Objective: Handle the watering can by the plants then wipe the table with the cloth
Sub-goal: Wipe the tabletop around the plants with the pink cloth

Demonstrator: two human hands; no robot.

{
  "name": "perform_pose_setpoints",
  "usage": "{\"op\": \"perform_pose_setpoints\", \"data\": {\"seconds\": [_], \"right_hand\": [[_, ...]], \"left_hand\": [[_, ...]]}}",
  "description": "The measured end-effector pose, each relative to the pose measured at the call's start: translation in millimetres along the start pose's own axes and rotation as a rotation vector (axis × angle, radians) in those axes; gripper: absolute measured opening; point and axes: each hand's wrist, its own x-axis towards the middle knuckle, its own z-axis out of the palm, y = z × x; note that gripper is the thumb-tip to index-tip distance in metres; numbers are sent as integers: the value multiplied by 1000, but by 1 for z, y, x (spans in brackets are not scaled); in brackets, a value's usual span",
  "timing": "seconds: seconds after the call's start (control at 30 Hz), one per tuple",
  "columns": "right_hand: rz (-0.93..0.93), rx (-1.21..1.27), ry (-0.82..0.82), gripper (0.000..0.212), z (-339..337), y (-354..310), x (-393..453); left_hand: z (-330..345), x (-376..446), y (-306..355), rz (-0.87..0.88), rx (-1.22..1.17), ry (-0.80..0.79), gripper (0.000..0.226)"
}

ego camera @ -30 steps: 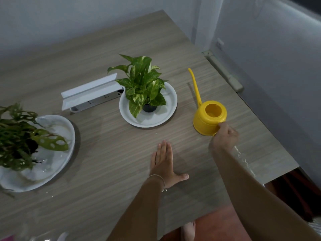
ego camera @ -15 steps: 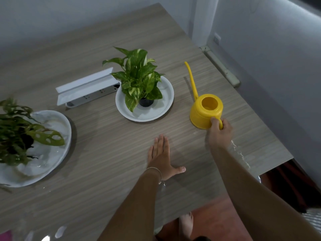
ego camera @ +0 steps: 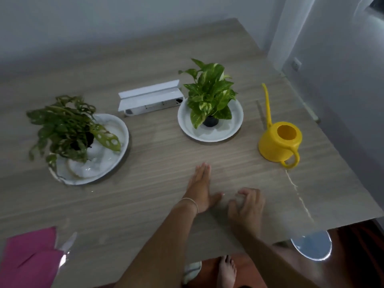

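Nearby, wet streaks cross the wooden table.

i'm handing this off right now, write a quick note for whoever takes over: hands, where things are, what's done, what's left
Left hand: flat on the table, fingers straight, holding nothing.
Right hand: near the front edge beside the left, fingers loosely curled, holding nothing.
Watering can: upright on the table's right side, free of both hands, spout pointing away, right of the variegated plant in its white dish.
Second plant: in a dish on the left.
Pink cloth: front left corner, untouched.
A thin trail of water seems to run from the can toward the front edge.
Done: can set down. Left: pick up the cloth and wipe the table.
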Motion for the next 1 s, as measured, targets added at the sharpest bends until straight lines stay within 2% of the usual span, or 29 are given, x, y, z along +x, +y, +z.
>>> {"op": "perform_pose_setpoints", "data": {"seconds": [0.07,0.17,0.23,0.43,0.6,0.8,0.9,1.0], "right_hand": [[-230,-70,-164,33,21,-20,-9],[-606,-143,-324,24,60,-51,-19],[-738,-196,-402,26,88,-76,-24],[-798,-219,-455,34,159,-148,-63],[-895,-225,-634,41,208,-203,-118],[-871,-272,-833,53,258,-256,-178],[-951,-274,-880,47,287,-275,-205],[-1053,-286,-882,49,312,-289,-234]], "left_hand": [[-17,-27,-30,-20,-41,121,95],[-45,-74,-86,-97,-91,268,76],[-66,-106,-127,-180,-101,325,69],[-112,-199,-226,-313,-65,432,59],[-127,-255,-290,-419,-46,428,59],[-136,-302,-345,-482,-4,483,58],[-139,-327,-373,-511,65,525,62],[-141,-349,-396,-534,86,561,53]]}}
